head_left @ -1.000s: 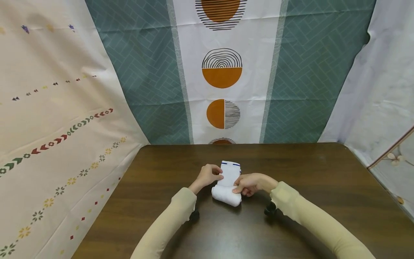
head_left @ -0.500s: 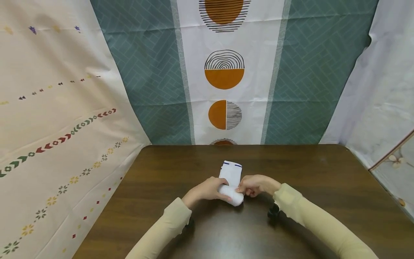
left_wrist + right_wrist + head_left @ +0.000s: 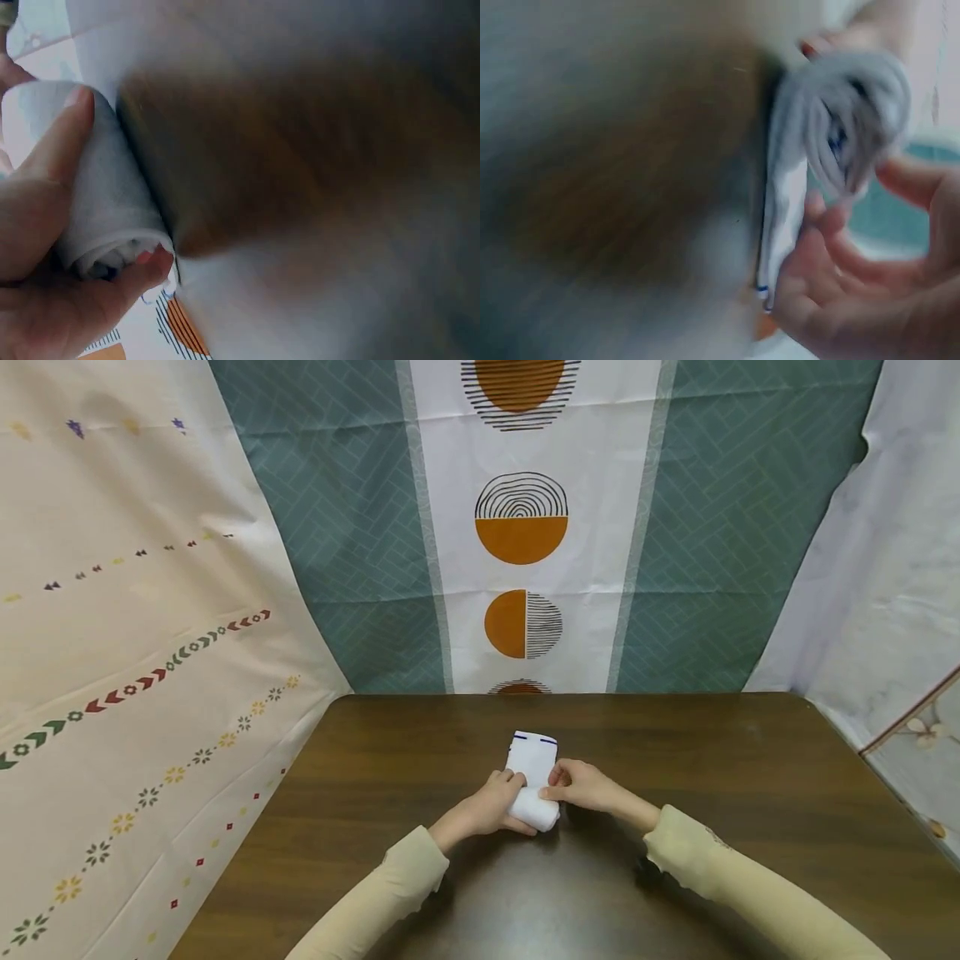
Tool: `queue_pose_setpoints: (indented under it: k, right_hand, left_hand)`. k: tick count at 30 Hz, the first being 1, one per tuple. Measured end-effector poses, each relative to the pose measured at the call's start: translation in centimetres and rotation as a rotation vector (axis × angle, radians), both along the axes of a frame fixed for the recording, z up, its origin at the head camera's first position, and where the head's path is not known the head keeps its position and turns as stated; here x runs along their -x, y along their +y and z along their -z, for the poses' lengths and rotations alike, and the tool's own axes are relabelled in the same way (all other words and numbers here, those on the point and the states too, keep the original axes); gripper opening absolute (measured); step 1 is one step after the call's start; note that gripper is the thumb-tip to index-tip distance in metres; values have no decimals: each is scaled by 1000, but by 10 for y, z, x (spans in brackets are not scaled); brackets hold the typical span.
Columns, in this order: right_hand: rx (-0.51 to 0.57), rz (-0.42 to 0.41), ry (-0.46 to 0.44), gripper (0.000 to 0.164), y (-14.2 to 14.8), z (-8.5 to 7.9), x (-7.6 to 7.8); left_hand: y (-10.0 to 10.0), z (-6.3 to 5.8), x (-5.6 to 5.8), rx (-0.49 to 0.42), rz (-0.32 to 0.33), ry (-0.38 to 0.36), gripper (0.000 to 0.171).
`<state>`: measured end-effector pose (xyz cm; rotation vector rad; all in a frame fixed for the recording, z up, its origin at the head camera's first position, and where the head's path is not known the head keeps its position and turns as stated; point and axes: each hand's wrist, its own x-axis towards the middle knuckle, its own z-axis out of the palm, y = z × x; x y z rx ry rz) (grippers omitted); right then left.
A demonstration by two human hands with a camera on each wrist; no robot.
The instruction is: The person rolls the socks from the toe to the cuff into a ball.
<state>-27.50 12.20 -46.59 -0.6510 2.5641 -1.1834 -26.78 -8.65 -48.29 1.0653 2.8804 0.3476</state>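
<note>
A white towel [image 3: 533, 760] with a dashed blue stripe near its far edge lies partly rolled on the table, its roll [image 3: 537, 811] at the near end. My left hand [image 3: 487, 803] grips the roll's left end; in the left wrist view its thumb lies along the roll [image 3: 112, 176] and a finger is at the open end. At the right end, my right hand [image 3: 587, 787] pinches the towel. The right wrist view shows the coiled layers [image 3: 855, 124] and the flat part running on from under them, with the thumb and curled fingers of my right hand [image 3: 847, 285] against the roll.
The dark brown wooden table [image 3: 405, 735] extends around the towel. Behind it hangs a green and white cloth [image 3: 517, 552] with orange circles. A cream patterned cloth [image 3: 150, 693] hangs on the left and a pale one [image 3: 892, 568] on the right.
My left hand has moved from the flat part's left edge down onto the roll's left end. My right hand has changed its hold at the right end. The roll has shifted slightly away from me.
</note>
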Motion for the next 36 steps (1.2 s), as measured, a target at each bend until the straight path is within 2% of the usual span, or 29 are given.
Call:
queue_pose_setpoints:
  k: [3,4,7,12,14,17,20,25,30,36]
  right_hand:
    - [-77,-52,420,11,-6,-5,-11]
    - [-108,-75,528,10,-9,-6,-15]
    - [-237,-144,753,20,-15,-9,-24]
    - [-481,-223,883,58,-22,-1,-32]
    - [-552,-234,942,61,-26,5,-31]
    - [-595,-234,993,52,-30,10,-29]
    - [-612,-242,976,42,-32,10,-26]
    - [-639,-289,838,43,-34,1,-16]
    - [-614,-342,641,37,-35,-13,-3]
    - [-541,-395,321,31,-36,-26,11]
  left_hand:
    - [1,-5,5,2,-24,-17,64]
    - [1,-7,7,3,-38,-24,63]
    - [1,-9,12,22,-69,-71,58]
    - [-2,-1,17,7,-69,-201,52]
    - [-2,2,19,-30,-63,-255,50]
    - [-1,4,22,-74,-49,-300,46]
    - [-2,5,23,-90,-63,-308,49]
    - [-6,4,23,-89,-100,-262,62]
    - [-7,1,17,-85,-118,-197,70]
    - [-2,-5,7,-106,-137,-180,65]
